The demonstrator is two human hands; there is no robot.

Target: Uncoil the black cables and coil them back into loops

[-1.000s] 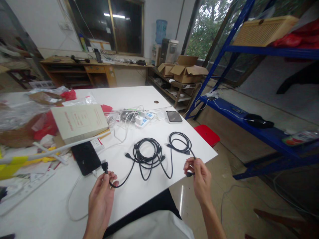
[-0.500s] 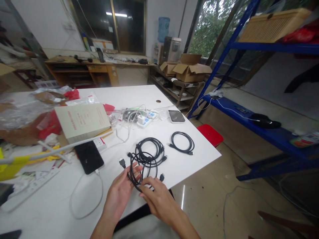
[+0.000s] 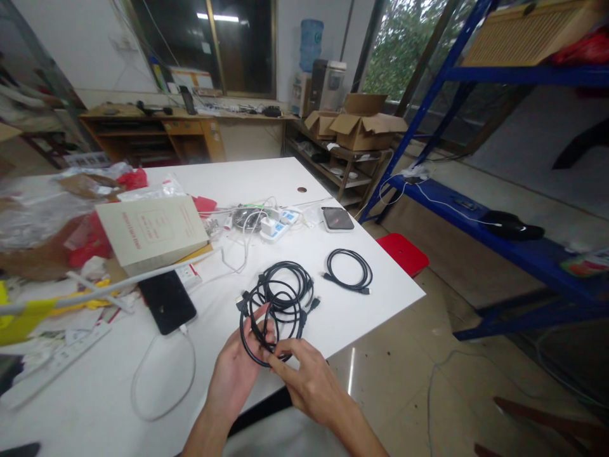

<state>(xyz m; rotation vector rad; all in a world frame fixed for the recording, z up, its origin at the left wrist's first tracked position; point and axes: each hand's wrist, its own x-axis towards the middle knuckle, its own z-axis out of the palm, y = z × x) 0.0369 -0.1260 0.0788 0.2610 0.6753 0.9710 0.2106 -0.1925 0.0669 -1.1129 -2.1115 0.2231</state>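
Observation:
Near the table's front edge, a looped black cable point(image 3: 246, 343) with dark connectors hangs between my hands. My left hand point(image 3: 242, 362) is curled around its left side, palm up, fingers behind the loops. With thumb and fingers, my right hand point(image 3: 304, 374) pinches the bottom of the loops. Just beyond, more coiled black cable point(image 3: 288, 266) lies on the white table point(image 3: 380, 317), partly overlapped in view by the held loops. Farther right rests a separate black coil point(image 3: 349, 252) with its two plugs showing.
Left of my hands lie a black phone point(image 3: 167, 303) with a white cable, a box point(image 3: 152, 230), plastic bags and a long power strip point(image 3: 57, 362). A white multi-plug point(image 3: 273, 228) and another device point(image 3: 337, 219) sit farther back. A red stool point(image 3: 403, 254) stands right.
The held cable loops have shifted and spread, with the left connector now closer to the coils behind. My left hand has moved slightly right and down; my right hand still pinches the cable.

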